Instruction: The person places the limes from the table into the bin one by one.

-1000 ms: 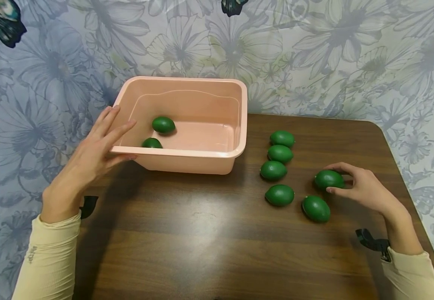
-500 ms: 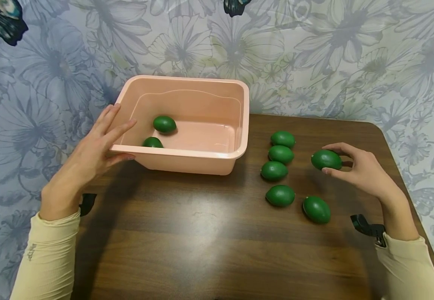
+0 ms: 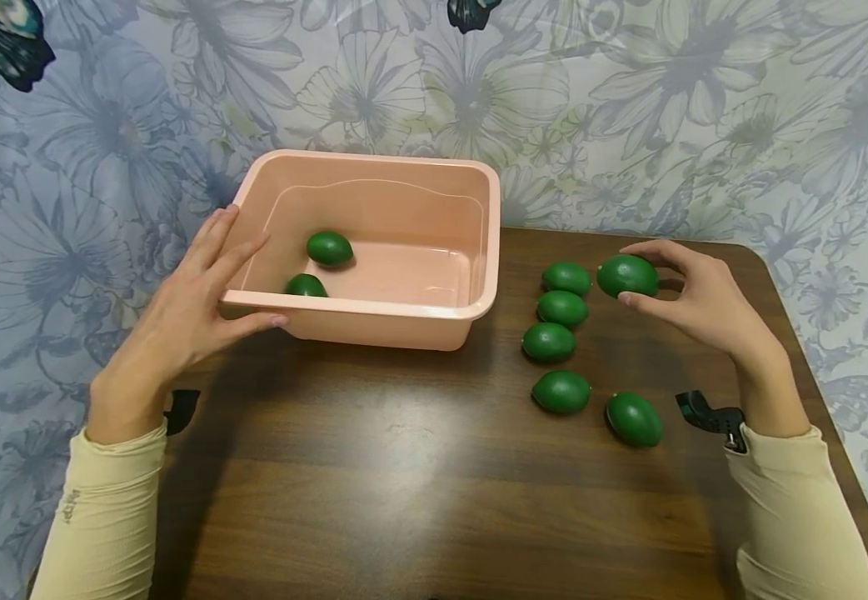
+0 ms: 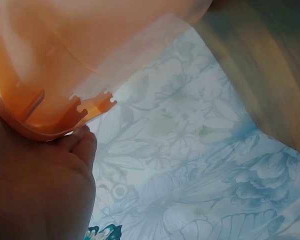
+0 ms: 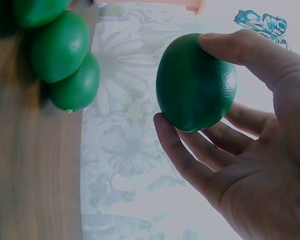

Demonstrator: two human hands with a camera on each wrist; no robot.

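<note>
My right hand (image 3: 704,292) pinches a green lime (image 3: 627,275) between thumb and fingertips, raised above the table's right side. In the right wrist view the thumb lies on one side of this lime (image 5: 195,82) and the fingertips on the other. Several more limes (image 3: 548,342) lie on the table to its left and nearer me. My left hand (image 3: 179,308) rests at the near left corner of a pink plastic basin (image 3: 359,307), fingers straight over the rim, thumb stretched along the front. Inside the basin are two limes (image 3: 329,248), one partly hidden by the front rim.
The brown wooden table (image 3: 404,483) has a rounded far right corner. Floral wallpaper (image 3: 629,108) rises behind it and also shows on the left. The left wrist view catches the basin's underside lip (image 4: 97,107).
My right hand has lifted the lime off the table and carried it away from me and to the left. The left thumb has spread outward from the rim; the basin has barely moved.
</note>
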